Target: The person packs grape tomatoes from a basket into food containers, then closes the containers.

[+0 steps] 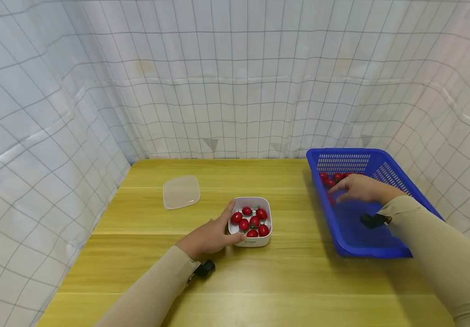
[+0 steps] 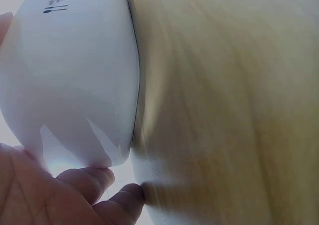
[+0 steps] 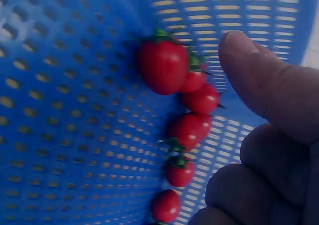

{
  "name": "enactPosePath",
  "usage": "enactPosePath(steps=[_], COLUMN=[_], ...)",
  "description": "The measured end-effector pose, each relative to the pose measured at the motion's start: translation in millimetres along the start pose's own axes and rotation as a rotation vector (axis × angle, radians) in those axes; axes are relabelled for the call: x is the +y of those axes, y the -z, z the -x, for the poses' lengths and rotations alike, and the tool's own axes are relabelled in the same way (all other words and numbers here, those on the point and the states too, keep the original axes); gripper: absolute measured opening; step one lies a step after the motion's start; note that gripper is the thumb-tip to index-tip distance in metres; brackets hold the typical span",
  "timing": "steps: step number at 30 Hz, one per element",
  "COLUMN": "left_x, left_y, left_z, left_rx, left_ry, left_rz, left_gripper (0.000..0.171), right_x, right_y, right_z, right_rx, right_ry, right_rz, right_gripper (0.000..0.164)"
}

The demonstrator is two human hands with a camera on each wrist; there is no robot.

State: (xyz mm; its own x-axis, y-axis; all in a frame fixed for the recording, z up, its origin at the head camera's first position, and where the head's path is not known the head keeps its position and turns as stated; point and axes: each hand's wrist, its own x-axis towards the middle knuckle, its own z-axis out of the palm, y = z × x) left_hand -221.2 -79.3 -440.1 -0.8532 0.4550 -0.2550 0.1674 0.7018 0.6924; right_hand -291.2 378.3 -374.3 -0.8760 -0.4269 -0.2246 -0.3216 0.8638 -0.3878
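The white box (image 1: 261, 241) was held by the left hand (image 1: 208, 234), its left side spanned and clamped by thumb and fingers; it was set upright on the wooden table (image 1: 292, 281), with at least seven boxed tomatoes (image 1: 236, 218) lying inside; the right hand (image 1: 359, 188) was placed inside the blue basket (image 1: 365, 251), beside the loose tomatoes (image 3: 164, 65) gathered along the slotted wall; its thumb and fingers were seen apart, and no tomato was seen between them; a translucent lid (image 1: 181, 193) was laid flat on the table, to the left of the box and well apart from it; a loose tomato, it was judged, could be sent rolling if it were nudged rather than pinched; a skin could be split if too much force were applied; a fruit could be spilled over the box's rim if it were dropped from high or piled loosely on the others; the box could be tipped or slid if its side were pressed unevenly; on the box wall a dark printed label (image 2: 55, 3) was shown, with a spoon-and-fork mark and words apparently to be read as "white pack"; the smaller lines next to them were too fine to be read
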Motion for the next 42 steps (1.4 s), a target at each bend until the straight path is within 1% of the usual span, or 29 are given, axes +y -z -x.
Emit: enactPosePath(steps=[6,13,20,25,33,42], left_x=[0.3,1.5,1.0,0.4,-0.6,1.2], left_y=[0.2,0.8,0.3,-0.4,-2.3,-1.6], left_z=[0.5,1.0,-0.2,-0.5,0.9,1.3], left_rx=[0.001,0.008,0.009,0.009,0.008,0.013], left_ry=[0.001,0.009,0.010,0.013,0.023,0.008], left_rz=[0.018,-0.007,-0.014,-0.012,0.056,0.040], left_gripper=[0.106,0.107,0.107,0.107,0.106,0.105], right_x=[3.3,4.6,8.0,9.7,13.3,14.3], right_y=[-4.9,-8.7,-11.6,-13.4,-13.8,-14.8], right_z=[-0.9,-3.7,-5.2,-4.7,-3.2,-2.3], right_rx=[-0.033,-0.065,-0.062,-0.066,-0.059,-0.062], right_ry=[0.003,-0.013,-0.019,-0.015,-0.036,-0.046], right_rz=[0.005,-0.020,-0.012,0.016,0.030,0.035], right_gripper=[0.033,0.031,0.032,0.031,0.031,0.030])
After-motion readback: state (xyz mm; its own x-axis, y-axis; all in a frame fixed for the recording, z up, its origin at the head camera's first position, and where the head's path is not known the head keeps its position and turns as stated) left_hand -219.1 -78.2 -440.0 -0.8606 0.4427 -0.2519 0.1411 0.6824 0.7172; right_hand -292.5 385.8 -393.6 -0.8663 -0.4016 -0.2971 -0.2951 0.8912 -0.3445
